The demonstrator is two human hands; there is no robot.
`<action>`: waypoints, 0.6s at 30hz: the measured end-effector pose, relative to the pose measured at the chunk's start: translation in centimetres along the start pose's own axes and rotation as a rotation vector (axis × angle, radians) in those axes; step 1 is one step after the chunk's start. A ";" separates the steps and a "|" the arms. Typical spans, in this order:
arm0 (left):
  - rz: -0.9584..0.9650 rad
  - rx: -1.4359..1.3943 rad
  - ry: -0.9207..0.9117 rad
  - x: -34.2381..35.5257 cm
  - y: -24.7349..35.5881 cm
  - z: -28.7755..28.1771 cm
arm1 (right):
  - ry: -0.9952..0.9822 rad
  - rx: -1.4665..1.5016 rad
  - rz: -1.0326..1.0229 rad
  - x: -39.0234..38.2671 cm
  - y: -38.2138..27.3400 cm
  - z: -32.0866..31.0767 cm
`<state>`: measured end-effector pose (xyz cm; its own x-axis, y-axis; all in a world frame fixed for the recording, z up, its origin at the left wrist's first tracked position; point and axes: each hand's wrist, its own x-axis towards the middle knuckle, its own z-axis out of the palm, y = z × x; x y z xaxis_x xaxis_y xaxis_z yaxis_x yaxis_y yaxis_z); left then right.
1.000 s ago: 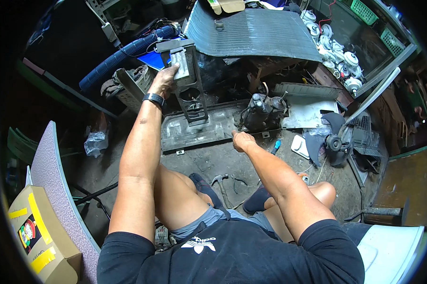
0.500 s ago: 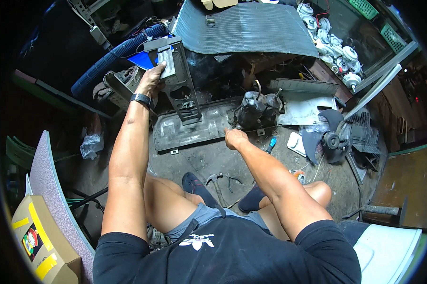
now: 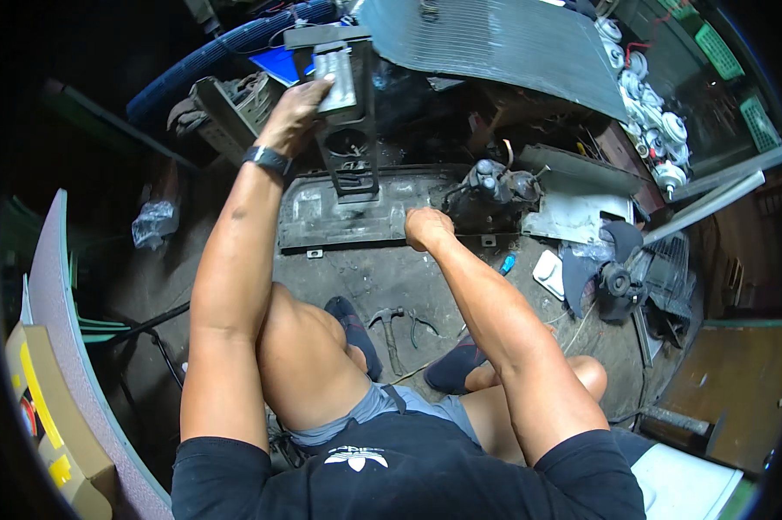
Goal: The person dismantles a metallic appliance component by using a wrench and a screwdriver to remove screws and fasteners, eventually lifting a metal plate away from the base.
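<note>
My left hand [image 3: 297,114] grips the upper part of an upright metal bracket [image 3: 353,143], which has cut-out openings down its face. The bracket's foot stands on a long, dirty metal base pan [image 3: 311,227]. My right hand [image 3: 428,229] is closed, low at the pan's front edge; anything inside its fingers is hidden. Just beyond it, a dark compressor [image 3: 488,192] with a bent copper pipe stands on the pan's right part. On the floor between my feet lie a claw hammer [image 3: 390,334] and a pair of pliers [image 3: 422,328].
A finned coil panel [image 3: 495,52] spans the back. White round motors [image 3: 664,130] are heaped at the far right. A black fan [image 3: 614,277] and a blue-handled tool [image 3: 508,263] lie to the right. A cardboard box [image 3: 57,433] stands near left.
The view has shifted. My right hand has moved leftward along the pan, away from the compressor, and its fingers look more tightly closed. My left hand keeps its grip on the bracket.
</note>
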<state>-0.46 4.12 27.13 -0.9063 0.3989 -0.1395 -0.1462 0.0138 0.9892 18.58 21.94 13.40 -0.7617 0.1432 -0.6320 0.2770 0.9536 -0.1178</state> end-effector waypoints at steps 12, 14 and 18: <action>-0.030 -0.129 -0.162 -3.9 0.6 2.6 | 0.102 0.058 -0.021 0.3 0.8 0.1; -0.040 0.021 -0.180 -4.9 0.6 2.5 | 0.154 0.092 -0.012 -0.4 0.8 1.0; 0.087 0.260 -0.137 -6.7 1.4 4.4 | 0.130 0.089 -0.015 -1.9 1.8 3.0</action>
<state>7.16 5.50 29.70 -0.8464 0.5286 -0.0639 0.0518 0.2012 0.9782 22.30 22.61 12.14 -0.8337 0.1680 -0.5260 0.3116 0.9296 -0.1970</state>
